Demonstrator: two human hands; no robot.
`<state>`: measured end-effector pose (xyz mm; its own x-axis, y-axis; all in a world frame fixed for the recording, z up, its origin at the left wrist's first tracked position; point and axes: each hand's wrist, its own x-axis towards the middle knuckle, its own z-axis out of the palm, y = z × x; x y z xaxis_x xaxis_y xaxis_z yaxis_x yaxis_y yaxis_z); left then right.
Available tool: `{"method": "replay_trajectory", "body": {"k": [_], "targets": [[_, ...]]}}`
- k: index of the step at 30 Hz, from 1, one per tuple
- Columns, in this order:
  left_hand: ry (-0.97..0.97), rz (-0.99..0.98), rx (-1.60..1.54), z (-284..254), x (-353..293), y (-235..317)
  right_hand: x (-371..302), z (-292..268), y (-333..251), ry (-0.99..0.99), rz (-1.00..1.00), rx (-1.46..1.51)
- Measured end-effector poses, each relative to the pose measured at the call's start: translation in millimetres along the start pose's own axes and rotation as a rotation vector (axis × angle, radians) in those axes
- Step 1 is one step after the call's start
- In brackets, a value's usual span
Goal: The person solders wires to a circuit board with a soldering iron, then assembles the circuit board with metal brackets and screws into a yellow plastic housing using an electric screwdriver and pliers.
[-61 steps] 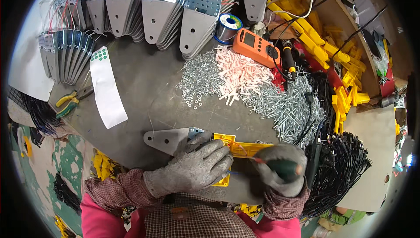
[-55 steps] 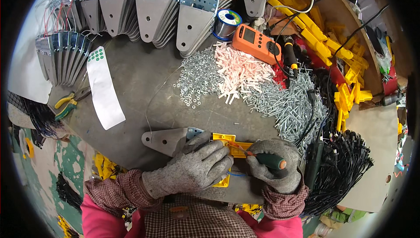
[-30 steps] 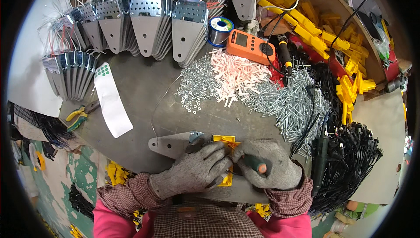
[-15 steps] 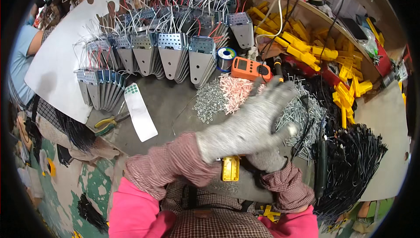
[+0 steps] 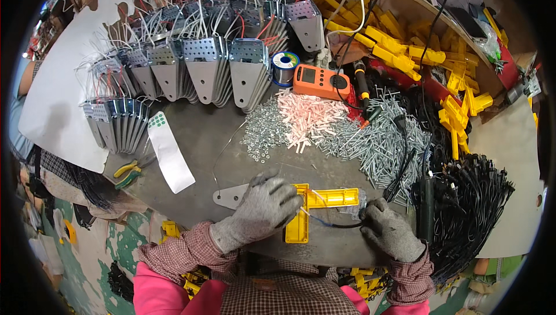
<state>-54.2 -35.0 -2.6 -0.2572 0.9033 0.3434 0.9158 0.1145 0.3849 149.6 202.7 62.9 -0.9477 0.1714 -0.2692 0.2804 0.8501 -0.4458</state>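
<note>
A yellow plastic T-shaped housing (image 5: 297,231) lies on the table before me, its hollow side up and its arm pointing right. My left hand (image 5: 258,208), in a grey glove, is closed at its left edge; the fingertips hide what they grip. From under that hand a grey metal plate (image 5: 227,197) with a hole sticks out to the left. My right hand (image 5: 392,231), gloved too, pinches a black cable (image 5: 343,225) whose thin white and blue wire end runs over the housing. Clear plastic (image 5: 354,205) lies by the housing's right end.
Beyond lie small nuts (image 5: 263,132), pink plugs (image 5: 307,115) and screws (image 5: 388,135). Grey brackets with wires (image 5: 249,74) stand far left, near a solder spool (image 5: 285,68) and an orange meter (image 5: 320,82). Black cables (image 5: 469,216) heap at right; pliers (image 5: 128,173) lie left.
My left hand has drawn back from the screws to the housing's left edge. My right hand has moved right and now holds the black cable. More of the yellow housing shows.
</note>
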Motion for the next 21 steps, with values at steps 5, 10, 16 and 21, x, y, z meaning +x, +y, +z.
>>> {"method": "replay_trajectory", "body": {"k": [5, 10, 16, 21], "targets": [[0.002, 0.273, 0.193, 2.3, -13.8, 0.7, 10.6, -5.4, -9.7, 0.315, -0.083, 0.394], [0.012, 0.474, 0.157, 5.9, -15.4, 4.2, 25.4, -0.7, -1.2, 0.271, -0.123, 0.312], [-0.177, 0.591, 0.004, 3.8, -10.5, 0.0, 17.9, 3.2, 3.6, 0.329, -0.091, 0.349], [-0.053, 0.361, -0.288, 1.4, -12.2, -6.7, 21.7, 9.6, 4.0, 0.322, -0.195, 0.298]]}}
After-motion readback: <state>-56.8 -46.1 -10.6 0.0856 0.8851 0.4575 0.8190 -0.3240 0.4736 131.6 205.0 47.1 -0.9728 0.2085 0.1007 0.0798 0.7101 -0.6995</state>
